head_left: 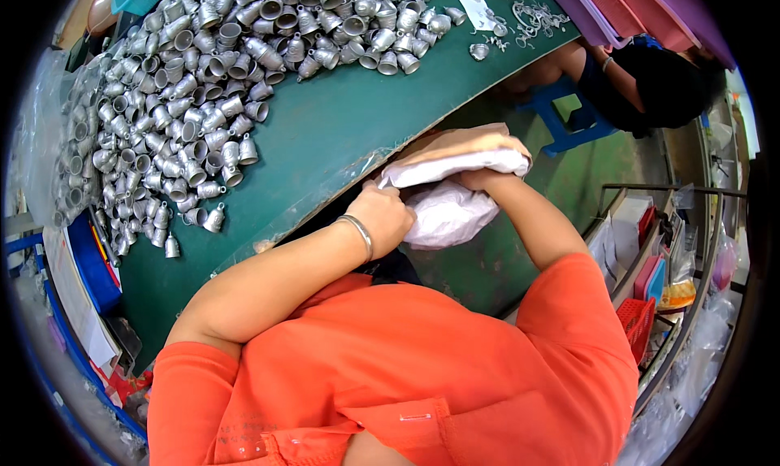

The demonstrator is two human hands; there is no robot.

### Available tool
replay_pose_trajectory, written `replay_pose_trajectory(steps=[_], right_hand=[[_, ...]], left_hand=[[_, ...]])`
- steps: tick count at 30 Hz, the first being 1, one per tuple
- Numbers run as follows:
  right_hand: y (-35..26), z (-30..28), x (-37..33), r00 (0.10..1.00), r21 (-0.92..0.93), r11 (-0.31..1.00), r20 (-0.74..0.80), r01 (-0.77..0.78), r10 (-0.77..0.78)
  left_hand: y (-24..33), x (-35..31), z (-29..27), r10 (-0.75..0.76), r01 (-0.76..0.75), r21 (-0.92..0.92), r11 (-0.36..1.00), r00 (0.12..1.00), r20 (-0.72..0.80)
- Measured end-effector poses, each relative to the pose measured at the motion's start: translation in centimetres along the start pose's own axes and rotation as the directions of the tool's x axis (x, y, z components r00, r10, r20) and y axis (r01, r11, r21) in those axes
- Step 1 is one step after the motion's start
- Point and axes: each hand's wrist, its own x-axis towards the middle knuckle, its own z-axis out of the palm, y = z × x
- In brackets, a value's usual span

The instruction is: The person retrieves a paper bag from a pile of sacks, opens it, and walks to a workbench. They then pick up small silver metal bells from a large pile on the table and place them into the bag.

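Observation:
A tan and white bag (455, 164) of crumpled, paper-like material is held in front of me, just off the table's near edge. My left hand (380, 221), with a metal bangle on its wrist, is closed on the bag's left edge. My right hand (478, 179) reaches in between the bag's upper tan and white layer and its lower bulging white part (449, 216). The fingers of that hand are hidden by the upper layer. What the bag contains, if anything, does not show.
A large heap of small silver metal bells (215, 92) covers the far left of the green table (325, 133). Silver rings and small metal parts (532, 21) lie at the far right. Another person (650, 84) sits beyond the table near a blue stool (561, 117). A shelf (642, 247) stands right.

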Motion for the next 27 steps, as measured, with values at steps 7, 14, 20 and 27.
replay_pose_trajectory(steps=[7, 14, 20, 27], right_hand=[[-2.6, 9.6, 3.0, 0.827, 0.046, 0.995, 0.554, 0.085, -0.096], [-2.7, 4.7, 6.6, 0.783, -0.045, 0.948, 0.577, 0.316, -0.233], [-2.7, -3.7, 0.2, 0.720, 0.073, 0.817, 0.431, 0.572, -0.543], [-5.8, -13.9, -4.6, 0.785, 0.381, 0.699, -0.433, 0.605, -0.444]], left_hand=[[0.2, 0.1, -0.1, -0.236, 0.239, -0.050, 0.970, 0.970, 0.059], [-2.3, 2.7, 2.8, -0.316, 0.319, -0.051, 0.946, 0.947, 0.062], [-2.5, 1.4, 1.7, -0.205, 0.206, 0.127, 0.970, 0.979, -0.024], [-1.3, -1.3, 0.1, -0.181, 0.166, -0.197, 0.966, 0.982, -0.061]])
